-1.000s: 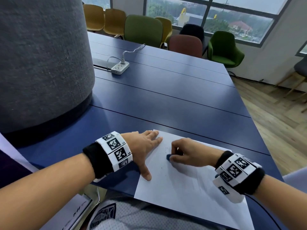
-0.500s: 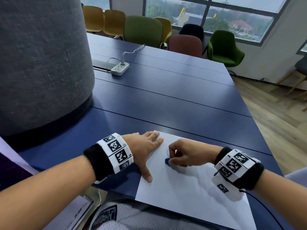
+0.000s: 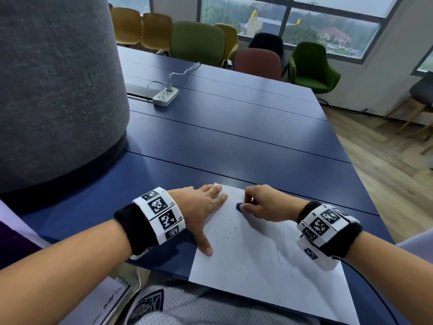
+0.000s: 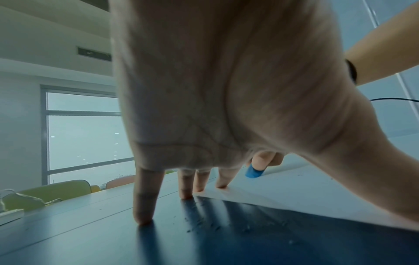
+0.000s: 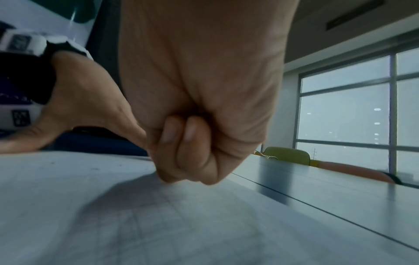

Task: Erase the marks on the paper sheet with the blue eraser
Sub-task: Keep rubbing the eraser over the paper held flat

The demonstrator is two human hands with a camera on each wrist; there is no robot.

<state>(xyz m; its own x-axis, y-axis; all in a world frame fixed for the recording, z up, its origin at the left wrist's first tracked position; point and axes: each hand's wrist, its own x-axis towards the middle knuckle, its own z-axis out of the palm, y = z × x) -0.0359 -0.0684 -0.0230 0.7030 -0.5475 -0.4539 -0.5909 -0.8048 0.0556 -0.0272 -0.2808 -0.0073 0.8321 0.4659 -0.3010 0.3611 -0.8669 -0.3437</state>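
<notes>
The right hand [image 3: 262, 204] pinches the blue eraser [image 3: 238, 205] down on the paper sheet [image 3: 257, 259] near its far edge. The left hand [image 3: 199, 207] lies flat, fingers straight, holding the sheet's edge. Dark crumbs [image 3: 228, 235] show rubbing is under way; faint marks seem left.

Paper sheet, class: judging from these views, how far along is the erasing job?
Done: eraser crumbs lie on the paper sheet, so rubbing has happened. In hand: the right hand pinches the blue eraser against the sheet's far end, while the left hand presses its left edge flat. Left: faint grey lines show nearer the person, so erasing probably isn't finished.
</notes>
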